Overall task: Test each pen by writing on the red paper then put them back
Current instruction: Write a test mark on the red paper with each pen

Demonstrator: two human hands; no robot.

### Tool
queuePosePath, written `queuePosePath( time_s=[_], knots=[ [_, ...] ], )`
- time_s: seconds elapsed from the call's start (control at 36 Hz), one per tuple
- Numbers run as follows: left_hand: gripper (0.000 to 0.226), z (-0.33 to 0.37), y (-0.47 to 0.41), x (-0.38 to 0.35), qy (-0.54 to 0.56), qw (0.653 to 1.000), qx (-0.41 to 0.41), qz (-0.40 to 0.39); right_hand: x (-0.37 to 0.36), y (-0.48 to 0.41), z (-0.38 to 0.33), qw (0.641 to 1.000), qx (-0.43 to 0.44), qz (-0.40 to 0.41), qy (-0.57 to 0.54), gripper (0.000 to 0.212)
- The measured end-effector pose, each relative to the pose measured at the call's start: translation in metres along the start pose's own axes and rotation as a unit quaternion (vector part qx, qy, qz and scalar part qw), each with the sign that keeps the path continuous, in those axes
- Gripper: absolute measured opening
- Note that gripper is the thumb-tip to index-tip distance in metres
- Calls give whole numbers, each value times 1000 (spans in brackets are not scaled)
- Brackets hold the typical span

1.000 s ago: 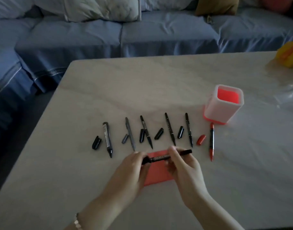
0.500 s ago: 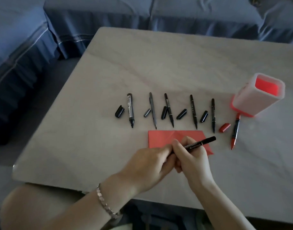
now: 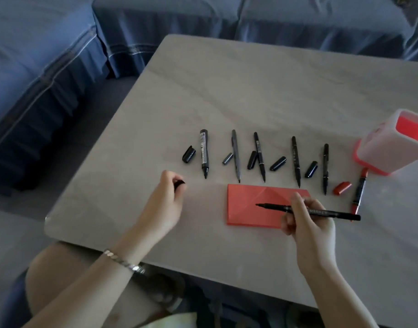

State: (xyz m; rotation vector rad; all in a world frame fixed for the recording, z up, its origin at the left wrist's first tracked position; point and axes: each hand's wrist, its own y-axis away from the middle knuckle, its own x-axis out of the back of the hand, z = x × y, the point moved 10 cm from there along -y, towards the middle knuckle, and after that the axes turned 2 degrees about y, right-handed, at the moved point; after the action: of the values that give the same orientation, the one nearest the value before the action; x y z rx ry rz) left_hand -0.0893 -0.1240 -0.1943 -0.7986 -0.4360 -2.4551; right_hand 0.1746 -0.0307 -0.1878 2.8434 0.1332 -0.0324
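Holding an uncapped black marker (image 3: 307, 210) in the right hand (image 3: 308, 223), fingers closed round the barrel near its middle, nib aimed left and poised over the red paper (image 3: 248, 209); cannot tell whether the tip touches the sheet. Pinching a small black cap (image 3: 179, 184) in the left hand (image 3: 164, 207), grip closed on it between thumb and fingertips, out to the left and well apart from the paper. Wearing a silver bracelet (image 3: 123, 261) on the left wrist.

Lying flat on the pale worktop (image 3: 250, 95): the red paper, folded and creased, near the front edge and partly under the right hand. Beyond it, laid in a row with tips toward the person: a thick black marker (image 3: 204, 153), a grey pen (image 3: 235, 155), and three slim black pens (image 3: 259, 156) (image 3: 295, 160) (image 3: 325, 168). Resting beside them, loose caps: one black cap (image 3: 188, 154) left of the thick marker, a grey cap (image 3: 227, 158) just beside the grey pen, and three more black caps (image 3: 252, 160) (image 3: 277, 163) (image 3: 311, 169) set between the slim pens. Further right, a red pen (image 3: 358, 190) with its red cap (image 3: 342, 187) just beside it, near the paper's far right corner.

Standing at the right edge of view, a white pen holder (image 3: 390, 147) with a red inside and red base, the red pen's back end almost touching it. Behind the worktop, a blue sofa (image 3: 49, 55).
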Motion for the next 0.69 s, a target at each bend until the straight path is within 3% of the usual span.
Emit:
queuePosePath(
  time_s=[0.08, 0.19, 0.31, 0.39, 0.5, 0.58, 0.69],
  knots=[
    [14, -6, -13, 12, -93, 993, -41, 58, -1, 2, 8, 1000, -11, -6, -5, 21],
    [16, -19, -20, 2, -215, 974, -39, 56, -3, 6, 6, 1000, -2, -15, -7, 18],
    [29, -15, -12, 1, -241, 966, -45, 84, -3, 7, 1, 1000, 7, -22, 0, 17],
    [33, 13, 6, -5, -238, 955, -136, 116, -3, 6, 1, 1000, 6, -23, 10, 18],
    [36, 48, 37, -50, -244, 932, -268, 15, -3, 8, 3, 1000, 6, -26, 15, 17],
    [40, 48, 49, -81, -265, 920, -281, -66, -4, 10, 3, 999, 16, -34, 24, 15],
    [40, 36, 51, -99, -297, 911, -268, -102, -8, 11, -3, 996, 39, -61, 43, 20]
  ],
)
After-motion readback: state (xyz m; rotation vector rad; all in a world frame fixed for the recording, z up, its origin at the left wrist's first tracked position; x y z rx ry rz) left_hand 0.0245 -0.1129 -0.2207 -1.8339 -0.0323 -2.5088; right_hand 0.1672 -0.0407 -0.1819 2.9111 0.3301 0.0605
